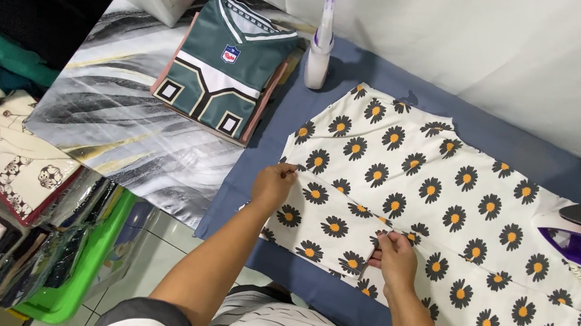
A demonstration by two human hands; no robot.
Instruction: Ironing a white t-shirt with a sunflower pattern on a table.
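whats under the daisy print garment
A blue pad lies under the daisy print garment, showing around its edges. The left hand and right hand pinch the fabric; the covered middle is hidden.

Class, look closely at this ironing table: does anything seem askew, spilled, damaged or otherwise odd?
Nothing is spilled or damaged. The daisy-print garment lies slanted across the blue mat, with a fold pinched between the left hand and right hand.

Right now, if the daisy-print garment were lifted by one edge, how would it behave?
Probably floppy: the daisy garment lies flat with soft folds where the left hand and right hand pinch it. Likely light, being thin cloth. It may slide on the blue pad, which looks smooth.
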